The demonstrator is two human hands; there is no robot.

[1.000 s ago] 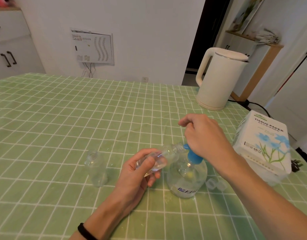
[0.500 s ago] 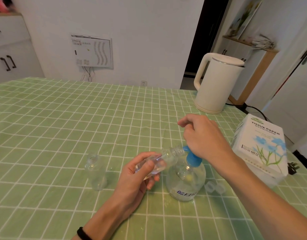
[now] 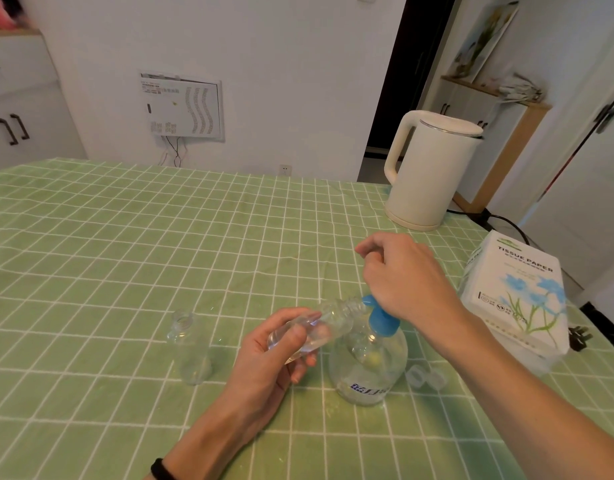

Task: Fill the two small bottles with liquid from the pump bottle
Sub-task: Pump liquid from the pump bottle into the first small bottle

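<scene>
Holding one small bottle tipped almost onto its side, the left hand has its thumb and fingers curled round the clear body, and we see the threaded mouth touching the nozzle of the blue pump head. A little clear liquid lies along the lower side of this bottle. The right hand sits on top of the pump head with its fingers bent inward; we cannot tell whether the thumb grips the head, since the palm hides it. The pump bottle stands upright on the green checked tablecloth, just right of the left hand. We note the second small bottle standing uncapped to the left, apart from both hands. Two clear caps lie just right of the pump bottle. Farther right sit a tissue pack and, behind it, a white kettle.
</scene>
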